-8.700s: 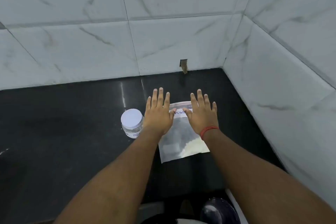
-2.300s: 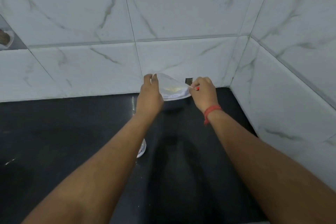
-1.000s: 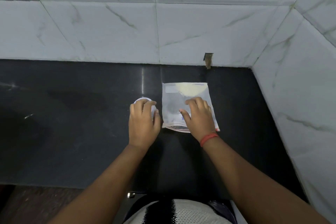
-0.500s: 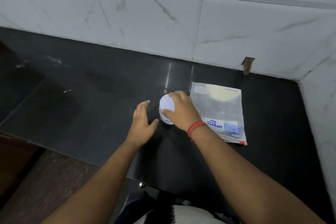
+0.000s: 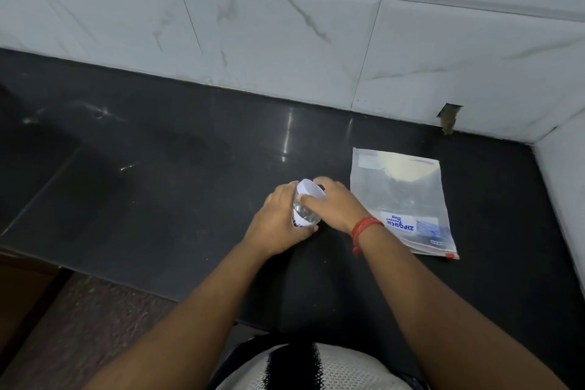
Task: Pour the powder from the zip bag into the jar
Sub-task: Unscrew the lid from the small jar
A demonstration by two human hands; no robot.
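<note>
Holding: I've got the jar [image 5: 304,210] in both hands, tilted, its top leaning away from me, over the black tabletop [image 5: 177,187]
Left hand [image 5: 278,222]: wrapped round the jar's lower body from the left, fingers closed on it
Right hand [image 5: 337,204]: clamped over the white lid [image 5: 311,191] from the right, thumb across the near edge of the lid
Jar: clear wall, white label with dark writing near its base; I can't tell if it touches the tabletop
Lid: on the jar; I can't tell if it is tight or loose
Bag [image 5: 400,199]: flat on the tabletop, just right of my right hand, not touched; blue print and the red-tipped zip edge toward me
Powder [image 5: 402,168]: pale patch inside the bag, gathered at the far end
Bag zip: I can't tell whether it is sealed
Band [image 5: 364,226]: red thread on my right wrist
Wall [image 5: 285,28]: white marbled tiles behind the tabletop, meeting a side wall at the right corner
Notch [image 5: 449,117]: small dark gap at the wall's base, beyond the bag
Shirt [image 5: 310,367]: white with a black stripe, bottom edge of view
</note>
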